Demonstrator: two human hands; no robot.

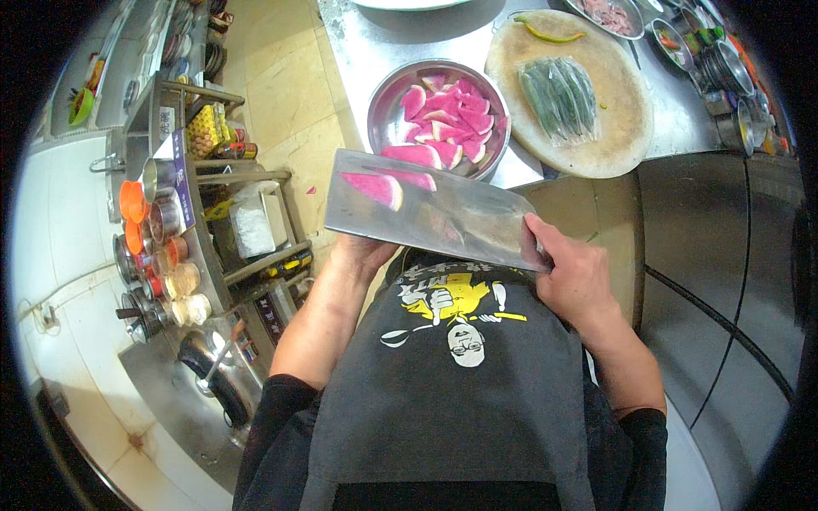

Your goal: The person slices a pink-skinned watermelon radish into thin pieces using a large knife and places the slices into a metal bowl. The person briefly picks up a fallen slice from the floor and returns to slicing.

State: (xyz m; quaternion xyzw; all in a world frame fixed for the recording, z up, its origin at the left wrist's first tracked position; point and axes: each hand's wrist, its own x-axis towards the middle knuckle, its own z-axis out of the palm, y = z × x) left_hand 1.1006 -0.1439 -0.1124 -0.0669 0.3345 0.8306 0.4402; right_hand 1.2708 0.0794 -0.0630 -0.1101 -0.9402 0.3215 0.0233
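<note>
My right hand (572, 271) grips the handle end of a wide cleaver (441, 211), whose flat blade faces up over the near edge of the steel bowl. Two pink radish slices (376, 189) with pale rinds lie on the blade's left part. My left hand (367, 249) is mostly hidden under the blade's left end, so its fingers cannot be seen. Beyond the blade, a steel bowl (377, 96) holds many pink radish slices (450, 108). To its right, a round chopping board (623, 121) bears plastic-wrapped green vegetables (561, 99) and a yellow-green pepper (551, 33).
The steel counter (415, 38) carries the bowl and board. At the back right stand a bowl of raw meat strips (610, 16) and several metal containers (725, 67). A shelf rack (246, 175) and seasoning pots (163, 220) are at the left, steel cabinet doors (696, 236) at the right.
</note>
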